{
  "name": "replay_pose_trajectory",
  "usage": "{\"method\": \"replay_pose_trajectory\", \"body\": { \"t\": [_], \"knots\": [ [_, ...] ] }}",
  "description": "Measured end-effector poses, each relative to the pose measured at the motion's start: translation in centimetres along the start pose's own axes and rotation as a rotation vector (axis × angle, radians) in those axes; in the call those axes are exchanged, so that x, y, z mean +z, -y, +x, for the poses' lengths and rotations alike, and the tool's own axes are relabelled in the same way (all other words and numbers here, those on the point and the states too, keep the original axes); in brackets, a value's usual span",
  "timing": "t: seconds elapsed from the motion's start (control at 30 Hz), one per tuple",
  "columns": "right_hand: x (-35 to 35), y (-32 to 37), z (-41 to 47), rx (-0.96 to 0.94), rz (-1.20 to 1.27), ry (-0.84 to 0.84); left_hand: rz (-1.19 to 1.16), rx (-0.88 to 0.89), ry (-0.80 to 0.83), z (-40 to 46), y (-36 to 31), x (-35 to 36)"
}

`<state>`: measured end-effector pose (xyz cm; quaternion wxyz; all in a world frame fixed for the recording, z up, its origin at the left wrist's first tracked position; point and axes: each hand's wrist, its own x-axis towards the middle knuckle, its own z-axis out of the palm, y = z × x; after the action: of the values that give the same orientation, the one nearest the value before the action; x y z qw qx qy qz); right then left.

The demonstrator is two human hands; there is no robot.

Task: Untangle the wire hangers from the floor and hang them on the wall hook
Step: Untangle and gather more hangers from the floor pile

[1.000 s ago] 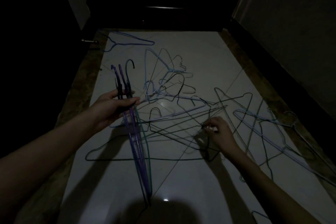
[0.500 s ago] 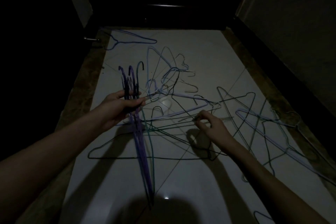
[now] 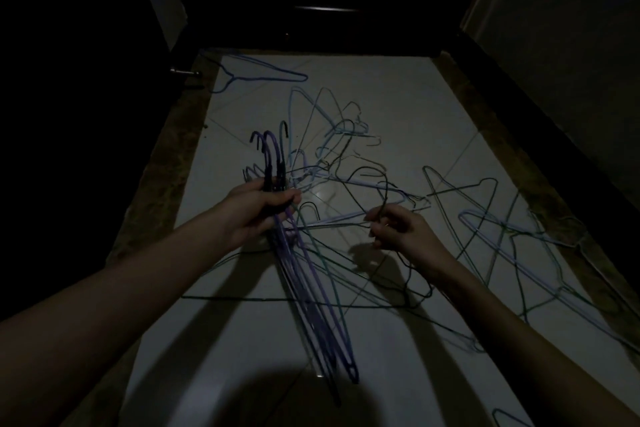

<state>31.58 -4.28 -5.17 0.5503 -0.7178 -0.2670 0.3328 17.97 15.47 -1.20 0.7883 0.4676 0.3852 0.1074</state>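
The room is dim. My left hand (image 3: 258,213) grips a bunch of purple and dark wire hangers (image 3: 311,291) by their necks, hooks pointing up and away, bodies hanging toward me. My right hand (image 3: 398,229) pinches the neck of a dark wire hanger (image 3: 375,184), lifted a little off the pale tiled floor (image 3: 398,107). A tangle of several blue, white and dark hangers (image 3: 332,149) lies on the floor beyond my hands. More tangled hangers (image 3: 502,246) spread to the right. No wall hook is visible.
A single blue hanger (image 3: 263,74) lies at the far left of the floor near a metal door handle (image 3: 185,72). Dark walls close in on both sides, with a dark skirting along the right. My shadow covers the near floor.
My right hand has risen from the floor and come toward the left, now pinching a dark hanger's neck. My left hand with its bunch has stayed roughly level.
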Motion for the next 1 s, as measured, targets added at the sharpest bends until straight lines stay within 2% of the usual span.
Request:
{"method": "replay_pose_trajectory", "body": {
  "t": [0.13, 0.3, 0.57, 0.83, 1.0],
  "knots": [
    [0.2, 0.5, -0.1, -0.021, -0.037, 0.053, 0.081, -0.041, 0.025, 0.1, 0.2, 0.3],
    [1.1, 1.2, -0.1, -0.05, -0.084, 0.112, 0.046, -0.062, 0.044, 0.9, 0.4, 1.0],
    [1.4, 1.7, -0.2, -0.039, -0.101, 0.165, -0.145, -0.053, 0.125, 1.1, 0.6, 1.8],
    [-0.6, 2.2, -0.7, -0.061, -0.092, 0.138, -0.332, 0.002, 0.092, 1.6, -1.1, 0.9],
    [-1.9, 2.4, -0.4, -0.067, -0.132, 0.046, -0.316, -0.004, 0.073, 1.7, -1.1, 0.4]
  ]
}}
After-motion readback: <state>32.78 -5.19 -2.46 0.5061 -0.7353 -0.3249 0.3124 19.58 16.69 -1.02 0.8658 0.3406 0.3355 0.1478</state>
